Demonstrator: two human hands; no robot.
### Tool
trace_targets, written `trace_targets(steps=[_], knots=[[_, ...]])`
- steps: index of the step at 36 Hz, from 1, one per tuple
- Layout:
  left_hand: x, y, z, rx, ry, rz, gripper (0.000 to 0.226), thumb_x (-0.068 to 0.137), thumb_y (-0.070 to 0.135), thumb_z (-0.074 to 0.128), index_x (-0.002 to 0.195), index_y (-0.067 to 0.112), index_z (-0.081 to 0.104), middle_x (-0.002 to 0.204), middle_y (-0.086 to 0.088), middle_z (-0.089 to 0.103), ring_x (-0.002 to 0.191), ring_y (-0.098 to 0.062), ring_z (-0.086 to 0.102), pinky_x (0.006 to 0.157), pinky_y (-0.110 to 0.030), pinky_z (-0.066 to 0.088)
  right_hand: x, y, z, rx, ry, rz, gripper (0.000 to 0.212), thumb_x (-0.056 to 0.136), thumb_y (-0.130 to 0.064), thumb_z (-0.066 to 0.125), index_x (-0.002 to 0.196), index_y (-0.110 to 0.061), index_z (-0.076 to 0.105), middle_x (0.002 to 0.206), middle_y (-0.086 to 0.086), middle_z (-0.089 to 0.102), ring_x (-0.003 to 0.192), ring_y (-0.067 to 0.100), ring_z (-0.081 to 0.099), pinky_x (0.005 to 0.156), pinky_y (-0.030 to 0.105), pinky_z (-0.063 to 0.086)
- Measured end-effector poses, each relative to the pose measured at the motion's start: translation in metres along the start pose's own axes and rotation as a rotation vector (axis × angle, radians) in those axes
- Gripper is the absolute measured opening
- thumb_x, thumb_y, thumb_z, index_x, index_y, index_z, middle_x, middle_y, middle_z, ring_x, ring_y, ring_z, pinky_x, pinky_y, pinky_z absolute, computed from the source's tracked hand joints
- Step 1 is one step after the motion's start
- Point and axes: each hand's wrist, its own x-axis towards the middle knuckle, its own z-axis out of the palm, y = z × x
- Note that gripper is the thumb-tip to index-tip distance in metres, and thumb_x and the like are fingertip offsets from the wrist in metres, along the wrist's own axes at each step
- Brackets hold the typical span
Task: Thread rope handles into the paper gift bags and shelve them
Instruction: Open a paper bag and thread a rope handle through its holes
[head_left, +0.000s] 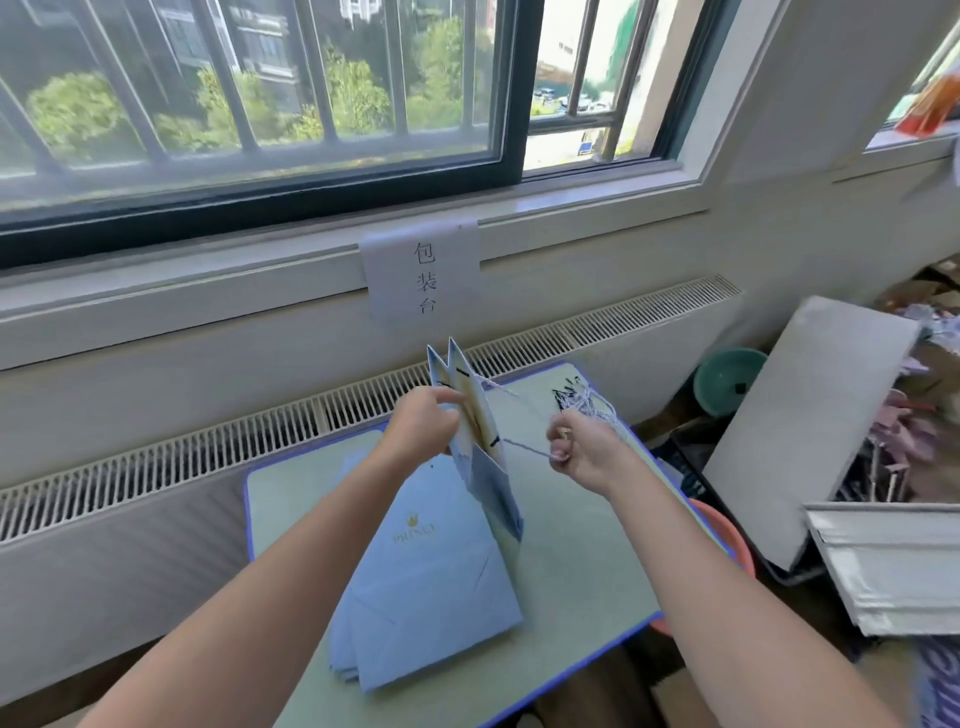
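Table (571, 571): pale green top with blue edge, set under the window, carrying the work.
Stack of flat bags (431, 597): blue paper gift bags lying flat at the near middle of the table, no handles visible on them; several judged left to thread.
Held bag (485, 441): raised upright on edge above the far end of the stack, mouth pointing up and far, folded sides showing.
Left hand (421, 431): on the left side of the held bag, fingers (447, 397) curled onto its upper edge, steadying it.
Right hand (582, 447): to the right of the bag, fingers pinched narrow on the rope.
Rope handle (524, 447): grey-white cord running from a dark tip at the bag's near hole to the right hand; a second stretch led from the far hole toward the right.
Spare ropes (582, 400): loose bundle with dark tips on the far right of the table, just beyond the right hand.
Progress: one handle partly threaded on this bag; other side of the bag could not be told.
Remaining: rest of the stack and all shelving; no shelf in sight.
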Motion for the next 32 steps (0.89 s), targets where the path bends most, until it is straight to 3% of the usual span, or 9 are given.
trace_targets(steps=[3,7,10,13,16,19,22,28,32], knots=[[0.003,0.003,-0.001,0.018,-0.005,0.003,0.053,0.082,-0.002,0.036,0.121,0.016,0.068,0.125,-0.006,0.063,0.036,-0.003,0.052,0.067,-0.045,0.06,0.005,0.002,-0.014,-0.122,-0.01,-0.082,0.02,0.098,-0.007,0.051,0.078,-0.012,0.051,0.065,0.001,0.044,0.045,0.007,0.032,0.045,0.018,0.033],[0.005,0.005,0.0,-0.021,-0.021,-0.011,0.049,0.089,-0.003,0.036,0.128,0.01,0.063,0.133,-0.011,0.058,0.062,-0.013,0.063,0.058,-0.027,0.056,0.013,0.014,-0.034,-0.38,0.091,-0.187,0.023,0.099,-0.009,0.052,0.076,-0.012,0.05,0.064,0.001,0.039,0.052,0.01,0.035,0.053,0.022,0.041],[0.005,0.006,0.004,-0.044,-0.021,0.013,0.049,0.09,-0.002,0.038,0.131,0.011,0.06,0.116,-0.024,0.063,0.051,-0.009,0.053,0.057,-0.027,0.055,0.015,0.02,-0.037,-0.509,0.155,-0.21,0.024,0.099,-0.015,0.052,0.075,-0.014,0.049,0.064,0.002,0.041,0.056,0.012,0.039,0.057,0.025,0.047],[0.003,0.009,0.008,-0.101,-0.033,0.038,0.048,0.089,-0.003,0.042,0.133,0.01,0.056,0.072,-0.009,0.054,0.053,-0.011,0.05,0.053,-0.024,0.053,0.014,0.019,-0.032,-0.568,0.178,-0.221,0.019,0.098,-0.017,0.053,0.079,-0.013,0.052,0.069,0.003,0.047,0.062,0.013,0.045,0.062,0.027,0.051],[0.001,0.015,0.011,-0.123,-0.043,0.065,0.048,0.089,-0.003,0.046,0.135,0.011,0.049,0.079,-0.011,0.053,0.067,-0.02,0.057,0.05,-0.018,0.051,0.008,0.012,-0.022,-0.788,0.21,-0.261,0.011,0.096,-0.019,0.051,0.088,-0.012,0.056,0.08,0.003,0.055,0.073,0.016,0.053,0.07,0.033,0.05],[-0.001,0.02,0.014,-0.148,-0.047,0.09,0.052,0.089,-0.002,0.05,0.138,0.013,0.04,0.091,-0.02,0.06,0.078,-0.028,0.064,0.056,-0.027,0.057,-0.002,-0.003,-0.008,-1.089,0.299,-0.414,0.012,0.096,-0.024,0.05,0.095,-0.013,0.055,0.093,0.003,0.057,0.085,0.021,0.051,0.068,0.03,0.037],[-0.003,0.024,0.02,-0.175,-0.029,0.107,0.051,0.09,-0.001,0.052,0.138,0.01,0.039,0.096,-0.019,0.062,0.079,-0.024,0.064,0.056,-0.024,0.057,-0.017,-0.016,0.015,-1.012,0.172,-0.492,0.018,0.095,-0.035,0.053,0.091,-0.017,0.057,0.094,-0.001,0.063,0.089,0.022,0.061,0.073,0.031,0.044],[-0.007,0.028,0.033,-0.209,-0.03,0.129,0.025,0.097,0.012,0.055,0.119,0.002,0.053,0.1,-0.01,0.064,0.073,-0.014,0.064,0.051,-0.018,0.053,-0.031,-0.02,0.035,-1.052,0.095,-0.483,0.019,0.091,-0.038,0.061,0.089,-0.019,0.059,0.087,-0.002,0.066,0.073,0.015,0.065,0.069,0.032,0.053],[-0.008,0.017,0.035,-0.18,-0.164,0.149,0.017,0.098,0.013,0.047,0.11,0.008,0.059,0.099,-0.006,0.068,0.076,-0.014,0.066,0.062,-0.034,0.055,-0.034,-0.02,0.031,-1.105,0.165,-0.547,0.018,0.093,-0.026,0.056,0.078,-0.015,0.054,0.073,-0.001,0.059,0.057,0.016,0.056,0.052,0.024,0.039]])
